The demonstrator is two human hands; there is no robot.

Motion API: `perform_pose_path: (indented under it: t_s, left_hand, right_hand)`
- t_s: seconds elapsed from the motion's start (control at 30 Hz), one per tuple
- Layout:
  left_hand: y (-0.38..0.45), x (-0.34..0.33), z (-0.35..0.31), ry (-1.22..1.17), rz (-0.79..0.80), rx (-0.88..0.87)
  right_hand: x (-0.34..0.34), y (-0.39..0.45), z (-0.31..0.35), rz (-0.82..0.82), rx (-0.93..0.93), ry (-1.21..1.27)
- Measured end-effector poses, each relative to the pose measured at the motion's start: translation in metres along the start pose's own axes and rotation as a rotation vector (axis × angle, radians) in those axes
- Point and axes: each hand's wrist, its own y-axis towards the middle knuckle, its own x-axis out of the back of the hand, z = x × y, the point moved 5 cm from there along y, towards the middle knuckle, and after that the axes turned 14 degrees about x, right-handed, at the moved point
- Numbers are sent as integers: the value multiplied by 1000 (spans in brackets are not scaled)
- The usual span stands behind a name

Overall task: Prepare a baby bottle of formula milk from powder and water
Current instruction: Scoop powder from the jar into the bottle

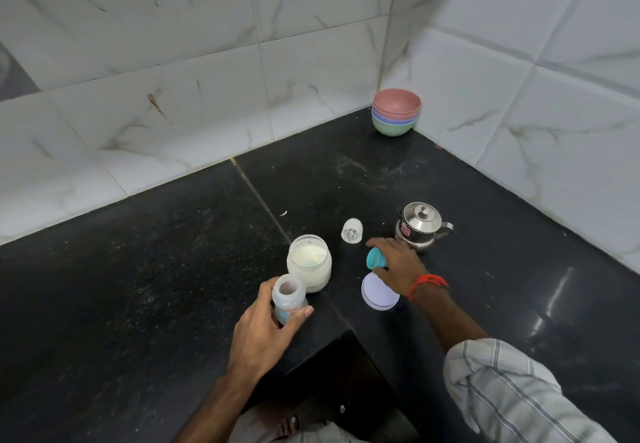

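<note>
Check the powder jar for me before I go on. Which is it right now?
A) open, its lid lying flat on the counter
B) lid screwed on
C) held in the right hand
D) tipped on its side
A: the powder jar stands upright with its mouth open and powder showing, and the lilac lid lies flat on the counter beside the right hand.

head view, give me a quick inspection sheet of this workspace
surface: black stone counter, dusted with pale specks
job's things: open baby bottle; open powder jar; lilac lid lying flat; clear cap; lidded steel kettle
clutter: stacked bowls in the corner
grips: left hand holds the bottle; right hand holds a teal funnel-like piece
cables: nothing seen
surroundings: marbled wall tiles
</note>
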Motion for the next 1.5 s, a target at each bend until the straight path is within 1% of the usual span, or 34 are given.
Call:
perform_pose_path:
  t_s: [0.1, 0.27, 0.33, 0.37, 0.5, 0.57, 0.73, 0.77, 0.9, 0.93, 1.0, 1.03, 1.1, 1.13, 1.17, 1.23, 1.37, 1.43, 1.5]
  left_hand:
    - [1, 1, 6, 6, -4, 12]
    - [8, 3, 16, 19, -15, 50]
    - [12, 5, 19, 15, -18, 67]
    - [14, 5, 21, 12, -20, 76]
    - [22, 4, 27, 25, -4, 107]
    - [24, 0, 28, 48, 30, 112]
    - [25, -5, 31, 8, 63, 120]
    - [25, -5, 32, 5, 74, 118]
    - [22, -3, 35, 18, 90, 109]
    - [20, -1, 34, 13, 74, 88]
    - [13, 10, 29, -3, -48, -19]
    - [9, 18, 22, -24, -135, -90]
    - [3, 36, 1, -72, -309, -201]
    - [4, 42, -12, -87, -359, -234]
    - [8, 46, -25, -97, -376, -256]
    - [20, 48, -50, -83, -326, -268]
    - [44, 37, -80, 66, -121, -222]
    - [49, 32, -83, 65, -89, -208]
    - [50, 30, -80, 9, -90, -184]
  right_hand:
    - [0, 4, 2, 7, -8, -41]
    - [15, 22, 16, -259, 63, -42]
    - [22, 37, 20, -285, 51, -53]
    - [24, 44, 23, -246, 30, -65]
    - [16, 62, 31, 43, -60, -190]
    - [11, 65, 34, 77, -72, -229]
    - [15, 69, 36, -51, -81, -281]
    - [19, 68, 37, -97, -81, -253]
    - [48, 60, 39, -388, -119, 36]
    - [58, 57, 43, -434, -134, 75]
    - [79, 51, 56, -486, -134, 122]
    - [87, 49, 66, -486, -109, 136]
    - [99, 48, 88, -435, -18, 163]
    - [103, 48, 101, -402, 36, 172]
    - [104, 48, 114, -369, 87, 182]
    - [103, 50, 138, -306, 175, 182]
    - [98, 51, 168, -231, 280, 166]
    - [95, 50, 173, -221, 289, 181]
    - [91, 48, 176, -199, 301, 187]
